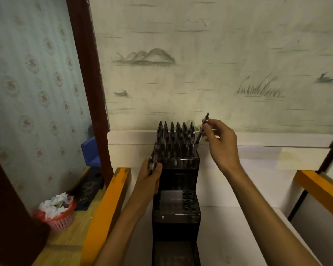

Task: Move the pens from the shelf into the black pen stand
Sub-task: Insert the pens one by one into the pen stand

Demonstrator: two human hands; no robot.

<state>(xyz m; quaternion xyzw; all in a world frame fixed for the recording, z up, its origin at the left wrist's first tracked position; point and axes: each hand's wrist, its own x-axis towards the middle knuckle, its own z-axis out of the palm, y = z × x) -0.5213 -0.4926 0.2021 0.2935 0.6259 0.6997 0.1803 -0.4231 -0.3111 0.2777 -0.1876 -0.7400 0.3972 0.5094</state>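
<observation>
I'm pinching one pen (201, 131) in my right hand (220, 140), tilted, its tip sitting at the right rear corner of the stand (176, 189), top tier. That tier's already packed with upright pens (173, 139). My left hand (150, 174) is gripping a bunch of pens (153, 160) by the stand's left side, on the white shelf (238, 198)

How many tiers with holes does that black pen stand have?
2 show holes: the top tier, packed with pens, and the middle tier, holes empty. The lowest step is too dark to tell.
</observation>
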